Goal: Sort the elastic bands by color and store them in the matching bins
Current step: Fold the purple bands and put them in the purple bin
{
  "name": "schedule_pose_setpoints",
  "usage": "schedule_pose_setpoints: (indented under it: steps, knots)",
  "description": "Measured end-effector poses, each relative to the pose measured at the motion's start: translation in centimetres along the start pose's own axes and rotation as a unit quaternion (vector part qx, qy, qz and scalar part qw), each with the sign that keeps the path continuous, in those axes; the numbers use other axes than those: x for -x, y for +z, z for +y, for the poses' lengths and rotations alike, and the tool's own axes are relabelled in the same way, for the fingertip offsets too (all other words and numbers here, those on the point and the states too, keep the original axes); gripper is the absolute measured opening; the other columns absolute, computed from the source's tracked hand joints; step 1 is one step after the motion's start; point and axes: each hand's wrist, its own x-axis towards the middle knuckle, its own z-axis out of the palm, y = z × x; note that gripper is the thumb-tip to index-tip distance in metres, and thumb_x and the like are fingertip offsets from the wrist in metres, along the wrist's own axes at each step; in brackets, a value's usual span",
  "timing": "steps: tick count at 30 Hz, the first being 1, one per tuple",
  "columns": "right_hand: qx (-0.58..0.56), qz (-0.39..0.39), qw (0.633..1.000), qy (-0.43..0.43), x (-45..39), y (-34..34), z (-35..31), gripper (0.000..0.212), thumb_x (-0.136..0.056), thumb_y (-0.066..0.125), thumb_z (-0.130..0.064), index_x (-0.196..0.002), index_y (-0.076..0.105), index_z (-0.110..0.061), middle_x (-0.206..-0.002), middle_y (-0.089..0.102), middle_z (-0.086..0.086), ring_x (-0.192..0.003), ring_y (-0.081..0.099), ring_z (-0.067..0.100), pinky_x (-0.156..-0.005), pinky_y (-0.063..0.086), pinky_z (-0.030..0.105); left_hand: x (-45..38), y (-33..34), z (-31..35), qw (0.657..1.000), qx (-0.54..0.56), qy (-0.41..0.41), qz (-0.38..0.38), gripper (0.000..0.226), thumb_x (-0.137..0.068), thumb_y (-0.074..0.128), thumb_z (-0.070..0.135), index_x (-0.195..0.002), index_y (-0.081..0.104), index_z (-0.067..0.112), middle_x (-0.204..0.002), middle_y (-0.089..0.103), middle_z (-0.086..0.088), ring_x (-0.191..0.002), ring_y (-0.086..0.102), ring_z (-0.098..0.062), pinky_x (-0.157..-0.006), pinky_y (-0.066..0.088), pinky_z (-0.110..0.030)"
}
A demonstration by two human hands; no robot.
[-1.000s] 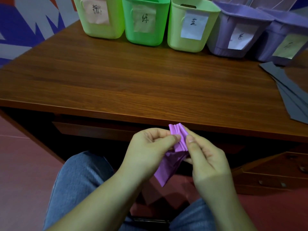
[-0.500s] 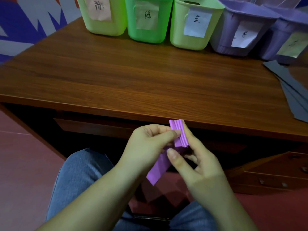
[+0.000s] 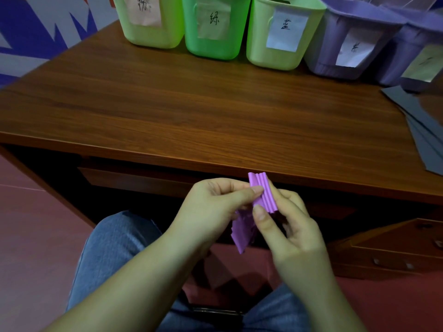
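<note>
A purple elastic band [image 3: 262, 194], folded into several layers, sits between both hands just in front of the desk's near edge, with a loose end hanging down below. My left hand [image 3: 213, 207] pinches the folded part with thumb and forefinger. My right hand [image 3: 287, 226] holds the same fold from the right, thumb on its lower front. Along the back of the desk stand labelled bins: a light green bin [image 3: 149, 22], a green bin [image 3: 213, 27], another light green bin [image 3: 280, 34] and two purple bins [image 3: 345, 44] [image 3: 417, 58].
The wooden desk [image 3: 191, 111] spreads between my hands and the bins. Several dark grey strips [image 3: 422, 125] lie at its right edge. A drawer unit [image 3: 395, 248] stands low on the right. My legs in jeans [image 3: 112, 250] are under my arms.
The right thumb has slid down from the top of the fold to its lower front. The folded purple band is more compact, and the view has tilted down slightly.
</note>
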Motion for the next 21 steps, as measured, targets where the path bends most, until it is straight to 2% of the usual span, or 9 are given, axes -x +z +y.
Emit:
schedule_pose_setpoints:
  steps: [2, 4, 9, 12, 14, 16, 18, 21]
  knots:
    - [-0.036, 0.017, 0.999, 0.009, -0.1, 0.0, 0.2, 0.038, -0.076, 0.060, -0.063, -0.107, 0.068, -0.042, -0.106, 0.064, -0.009, -0.103, 0.062, 0.006, -0.085, 0.044, 0.012, 0.1, -0.1, -0.1, 1.000, -0.019, -0.005, -0.012, 0.012, -0.084, 0.065, 0.020, -0.086, 0.075, 0.013, -0.086, 0.075, -0.008, -0.075, 0.064, -0.010, -0.059, 0.043, -0.013]
    - [-0.071, 0.030, 0.997, 0.022, -0.3, -0.1, 0.5, 0.033, -0.076, 0.064, -0.049, -0.104, 0.072, -0.033, -0.103, 0.067, -0.002, -0.099, 0.064, 0.007, -0.082, 0.046, 0.014, 0.1, -0.1, -0.1, 0.999, -0.032, -0.010, -0.023, 0.015, -0.085, 0.063, 0.020, -0.092, 0.075, 0.012, -0.090, 0.074, -0.010, -0.079, 0.063, -0.010, -0.059, 0.043, -0.011]
    - [-0.086, 0.059, 0.993, 0.046, -0.3, -0.1, 1.1, 0.027, -0.085, 0.058, -0.028, -0.105, 0.072, -0.018, -0.101, 0.071, 0.004, -0.098, 0.066, 0.013, -0.084, 0.048, 0.021, 0.0, 0.2, -0.2, 0.999, -0.037, -0.010, -0.025, 0.014, -0.085, 0.063, 0.017, -0.089, 0.074, 0.010, -0.076, 0.070, -0.002, -0.064, 0.057, -0.003, -0.054, 0.040, -0.008]
    - [-0.094, 0.069, 0.991, 0.064, -0.4, 0.0, 1.3, 0.025, -0.085, 0.054, -0.031, -0.097, 0.076, -0.027, -0.099, 0.073, 0.003, -0.099, 0.068, 0.017, -0.089, 0.050, 0.034, 0.0, 0.3, -0.4, 0.999, -0.036, -0.006, -0.025, 0.012, -0.085, 0.063, 0.015, -0.085, 0.074, 0.010, -0.074, 0.070, 0.000, -0.063, 0.056, -0.002, -0.056, 0.041, -0.008]
    - [-0.113, 0.074, 0.988, 0.080, -0.5, 0.0, 1.2, 0.025, -0.085, 0.052, -0.031, -0.091, 0.076, -0.038, -0.095, 0.075, 0.000, -0.096, 0.069, 0.016, -0.088, 0.051, 0.035, 0.0, 0.4, -0.4, 0.999, -0.033, -0.003, -0.023, 0.011, -0.084, 0.064, 0.015, -0.082, 0.074, 0.011, -0.071, 0.070, 0.002, -0.062, 0.056, -0.001, -0.056, 0.041, -0.009]
    - [-0.137, 0.076, 0.984, 0.088, -0.5, 0.1, 1.0, 0.023, -0.083, 0.057, -0.043, -0.096, 0.075, -0.037, -0.096, 0.075, 0.001, -0.098, 0.069, 0.019, -0.090, 0.050, 0.041, 0.2, 0.5, -0.3, 1.000, -0.024, 0.004, -0.018, 0.010, -0.083, 0.065, 0.014, -0.078, 0.074, 0.013, -0.068, 0.070, 0.004, -0.060, 0.057, 0.000, -0.055, 0.042, -0.009]
    - [-0.144, 0.095, 0.980, 0.095, -0.6, 0.0, 0.9, 0.030, -0.081, 0.059, -0.050, -0.099, 0.075, -0.032, -0.098, 0.074, 0.004, -0.099, 0.069, 0.023, -0.094, 0.049, 0.047, 0.3, 0.6, -0.3, 1.000, -0.018, 0.006, -0.010, 0.010, -0.082, 0.066, 0.015, -0.076, 0.074, 0.015, -0.067, 0.070, 0.004, -0.060, 0.058, -0.001, -0.056, 0.043, -0.010]
    - [-0.147, 0.141, 0.973, 0.110, -0.8, -0.5, 1.2, 0.028, -0.084, 0.050, -0.035, -0.091, 0.077, -0.027, -0.091, 0.075, 0.009, -0.094, 0.069, 0.031, -0.093, 0.049, 0.054, 0.4, 0.3, -0.4, 1.000, -0.012, 0.002, 0.005, 0.010, -0.080, 0.069, 0.018, -0.072, 0.074, 0.017, -0.066, 0.068, 0.001, -0.060, 0.057, -0.004, -0.060, 0.043, -0.017]
